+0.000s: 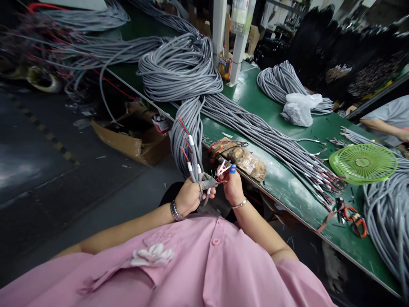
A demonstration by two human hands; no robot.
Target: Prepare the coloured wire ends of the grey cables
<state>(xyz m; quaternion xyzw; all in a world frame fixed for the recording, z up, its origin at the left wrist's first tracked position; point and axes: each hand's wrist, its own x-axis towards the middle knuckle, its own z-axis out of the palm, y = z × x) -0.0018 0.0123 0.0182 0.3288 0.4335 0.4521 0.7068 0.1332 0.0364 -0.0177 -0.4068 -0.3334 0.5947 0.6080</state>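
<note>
My left hand (189, 197) is closed around the end of a grey cable (207, 184) whose thin coloured wires stick out toward the right. My right hand (232, 186), with a blue guard on one fingertip, is closed and pinches a small pink tool (221, 169) at those wire ends. A thick bundle of grey cables (187, 136) with stripped ends hangs down over the bench edge just above my hands. I wear a watch on the left wrist and a bracelet on the right.
A green bench (277, 179) runs diagonally, loaded with grey cable coils (182, 68), a long cable bundle (271, 140), a brown worn block (243, 158), a white plastic bag (298, 108), a green fan grille (364, 163) and orange-handled cutters (353, 215). A cardboard box (134, 136) lies on the floor. Another person's arm (388, 123) shows far right.
</note>
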